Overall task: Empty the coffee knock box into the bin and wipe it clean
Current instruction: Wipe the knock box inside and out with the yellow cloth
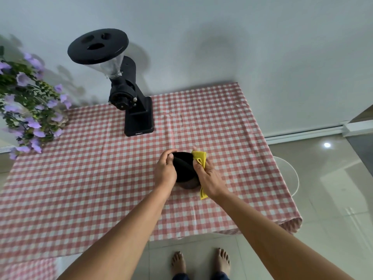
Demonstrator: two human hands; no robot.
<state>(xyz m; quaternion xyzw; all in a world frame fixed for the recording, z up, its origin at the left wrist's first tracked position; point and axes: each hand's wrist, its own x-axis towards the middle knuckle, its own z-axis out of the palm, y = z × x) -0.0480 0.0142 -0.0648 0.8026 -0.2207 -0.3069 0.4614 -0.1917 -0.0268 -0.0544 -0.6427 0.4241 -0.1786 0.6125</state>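
Observation:
The black round knock box (184,168) is held just above the red-and-white checked table (101,178), tilted with its opening toward the far side. My left hand (165,170) grips its left wall, thumb over the rim. My right hand (207,176) holds a yellow cloth (199,157) against the box's right rim; a strip of the cloth hangs below my palm. The inside of the box is dark and its contents cannot be seen.
A black coffee grinder (129,93) with a clear hopper stands at the back of the table. Purple flowers (30,110) spread over the left edge. A white round stool or bin (290,176) sits on the tiled floor right of the table. My bare feet are below the near edge.

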